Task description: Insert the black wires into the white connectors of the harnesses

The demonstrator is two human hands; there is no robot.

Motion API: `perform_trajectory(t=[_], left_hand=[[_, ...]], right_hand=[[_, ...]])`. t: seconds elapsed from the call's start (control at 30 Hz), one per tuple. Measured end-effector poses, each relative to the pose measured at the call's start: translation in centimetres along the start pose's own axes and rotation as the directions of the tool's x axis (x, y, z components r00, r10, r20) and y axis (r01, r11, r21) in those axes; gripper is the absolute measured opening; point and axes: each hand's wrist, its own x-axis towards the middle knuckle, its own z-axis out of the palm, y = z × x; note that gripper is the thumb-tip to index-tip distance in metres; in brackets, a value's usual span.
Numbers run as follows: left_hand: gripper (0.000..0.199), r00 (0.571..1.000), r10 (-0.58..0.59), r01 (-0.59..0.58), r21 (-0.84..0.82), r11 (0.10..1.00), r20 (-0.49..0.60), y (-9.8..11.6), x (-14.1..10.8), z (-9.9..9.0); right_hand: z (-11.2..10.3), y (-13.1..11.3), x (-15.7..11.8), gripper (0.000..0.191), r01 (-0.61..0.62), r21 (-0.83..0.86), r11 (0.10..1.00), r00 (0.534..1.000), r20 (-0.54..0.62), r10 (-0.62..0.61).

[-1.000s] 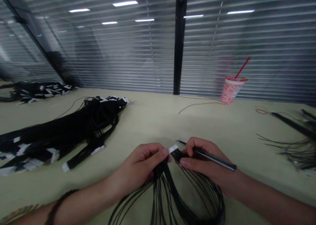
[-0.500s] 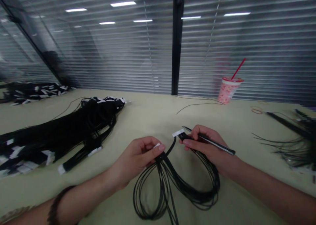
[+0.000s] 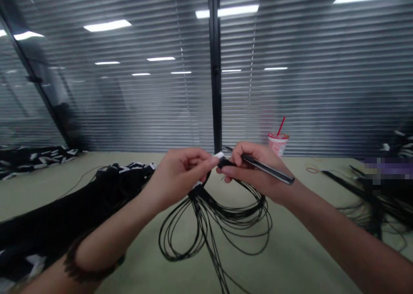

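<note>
Between my hands hangs a wire harness, a looped bundle of thin black wires with white connectors. My left hand is closed, its thumb and fingertip pinching a white connector at one end. Just below those fingers a second white end shows in part, with wires fanning down from it. My right hand is closed too, pinching the black wires right behind the white connector. A slim dark tool with a pointed tip, perhaps tweezers or a pen, lies across the right hand, held in its fingers.
Piles of black harnesses with white connectors lie on the left of the pale table. More dark wires spread at the right. A pink cup with a red straw stands by the window blinds; a rubber band lies nearby.
Both hands have come up and closer together. My left hand has shifted its pinch to the white connector in front of my right fingers. The view has tilted upward.
</note>
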Motion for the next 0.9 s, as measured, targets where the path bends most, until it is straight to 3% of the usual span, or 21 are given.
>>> perform_trajectory(t=[0.07,0.2,0.43,0.73,0.9], left_hand=[[0.026,0.994,0.083,-0.079,0.062,0.995,-0.071,1.2,1.3,0.2],[0.030,0.984,0.177,-0.176,0.098,0.979,-0.001,1.9,3.5,1.0],[0.039,0.984,0.158,-0.161,0.035,0.986,0.082,0.3,4.7,1.3],[0.035,0.981,0.137,-0.096,-0.271,0.958,0.138,0.6,4.0,1.9],[0.038,0.981,0.140,-0.105,-0.234,0.966,0.135,0.9,4.0,2.4]], right_hand=[[-0.6,-0.6,0.5,0.028,0.034,0.045,0.998,0.997,-0.077,-0.030],[-1.6,-0.4,0.9,0.029,0.021,0.170,0.985,0.986,-0.168,0.008],[-2.0,1.1,1.3,0.026,0.051,0.173,0.984,0.976,-0.218,-0.012],[-1.5,-0.4,0.4,0.025,0.064,0.168,0.984,0.976,-0.218,-0.026],[-1.8,0.0,0.1,0.022,0.104,0.020,0.994,0.966,-0.241,-0.096]])
